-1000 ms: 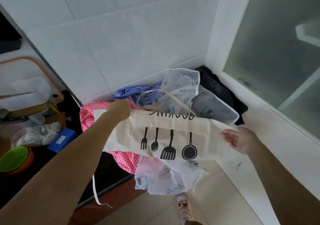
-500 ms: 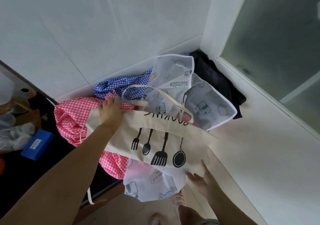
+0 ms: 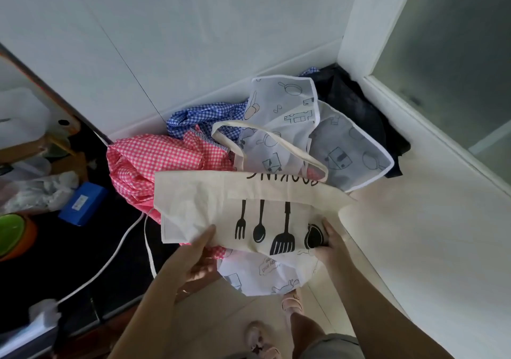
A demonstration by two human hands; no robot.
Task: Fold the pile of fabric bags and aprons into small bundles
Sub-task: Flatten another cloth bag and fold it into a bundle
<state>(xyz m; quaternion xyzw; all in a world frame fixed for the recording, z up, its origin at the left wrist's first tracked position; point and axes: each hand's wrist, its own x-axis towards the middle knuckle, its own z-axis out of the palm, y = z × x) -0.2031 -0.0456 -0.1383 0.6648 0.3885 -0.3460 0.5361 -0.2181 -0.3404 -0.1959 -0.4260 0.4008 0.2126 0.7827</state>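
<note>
A cream tote bag (image 3: 210,201) printed with black utensils and the word COOKING lies across the top of the pile, its handle loop (image 3: 279,143) trailing toward the wall. My left hand (image 3: 197,256) holds the bag's near left edge, thumb on top and fingers underneath. My right hand (image 3: 327,241) grips the near right corner, where the cloth is bunched over the printed pan. Under the bag lie a pink gingham cloth (image 3: 154,162), a blue gingham cloth (image 3: 201,117), a pale printed apron (image 3: 290,104) with white trim and a dark cloth (image 3: 354,104).
The pile sits in a corner between a white tiled wall (image 3: 193,41) and a white ledge (image 3: 414,234) under a frosted window. On a dark counter at left are a blue box (image 3: 83,204), a green bowl (image 3: 9,231) and a white cable (image 3: 110,259). My feet stand on a beige tile floor (image 3: 226,303).
My left hand left the bag's far left corner and came to its near left edge. My right hand moved up onto the near right corner and bunched the cloth there.
</note>
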